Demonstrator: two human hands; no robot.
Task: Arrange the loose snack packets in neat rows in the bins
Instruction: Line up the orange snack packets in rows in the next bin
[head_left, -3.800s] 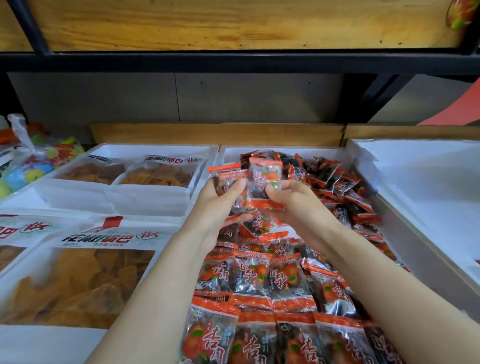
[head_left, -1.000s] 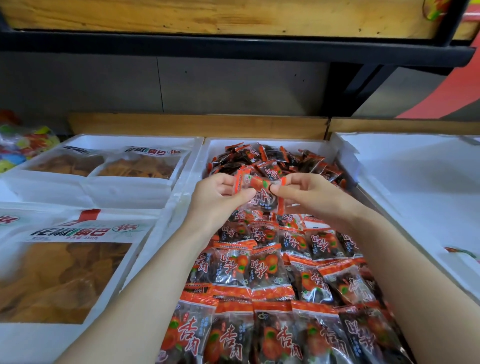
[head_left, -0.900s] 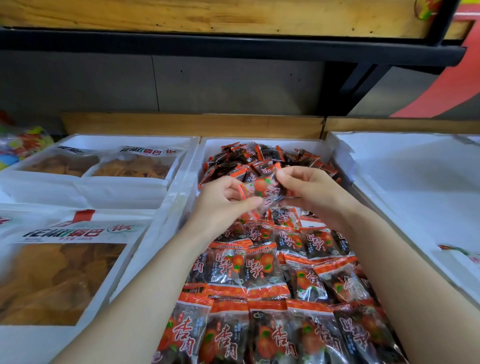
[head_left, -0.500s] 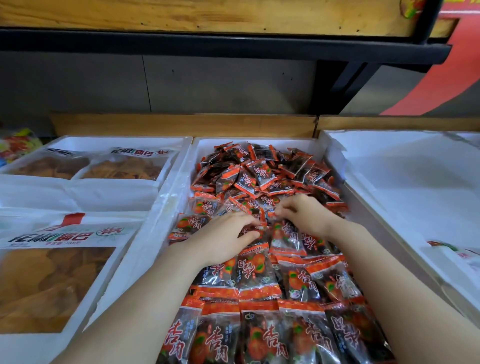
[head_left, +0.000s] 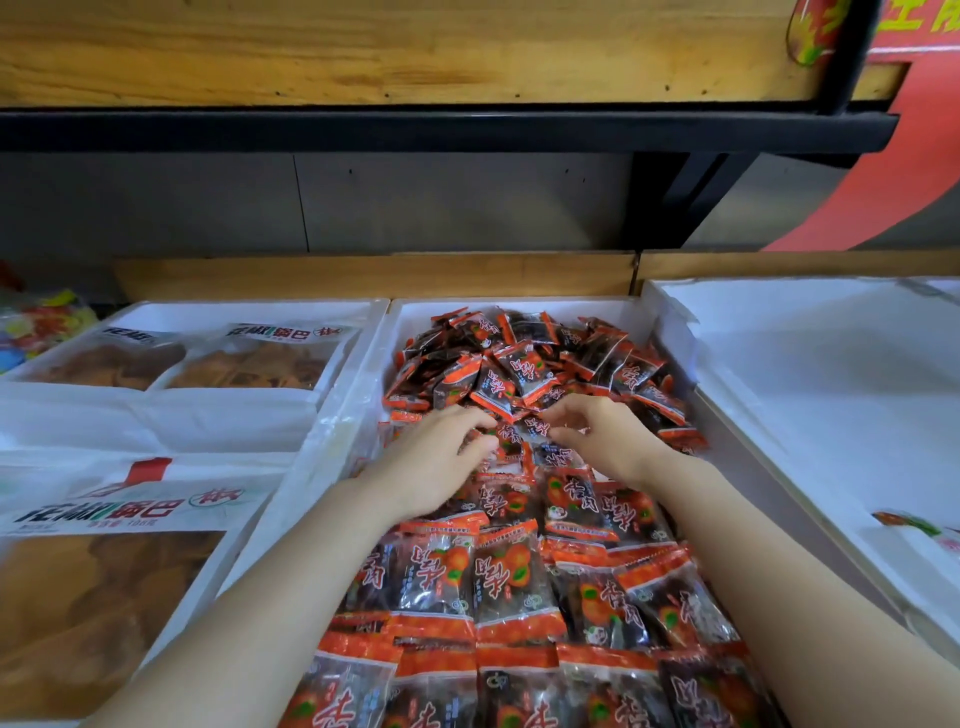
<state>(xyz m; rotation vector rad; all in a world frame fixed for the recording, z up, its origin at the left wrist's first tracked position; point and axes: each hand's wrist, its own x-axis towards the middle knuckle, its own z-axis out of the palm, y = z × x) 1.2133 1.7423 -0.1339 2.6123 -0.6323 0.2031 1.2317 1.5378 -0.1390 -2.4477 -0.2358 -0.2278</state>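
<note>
Since half a second ago the left hand (head_left: 434, 460) and right hand (head_left: 610, 441) have slid forward off the neat rows (head_left: 498, 577) to the loose heap (head_left: 524, 364). Far left, bagged crisps (head_left: 249, 358) fill a white bin (head_left: 249, 312). Both piles of snack packets sit in the middle bin (head_left: 519, 305). The two hands rest there palm down with curled fingers, a small packet (head_left: 511, 435) between them; whether either pinches it, I cannot tell. Right of them lies another white bin (head_left: 779, 364).

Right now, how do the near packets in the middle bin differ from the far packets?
The near packets lie flat in overlapping rows; the far packets are a loose heap. Near packets sit square to the bin; far packets tilt every way. Both share orange-and-dark wrappers.
</note>
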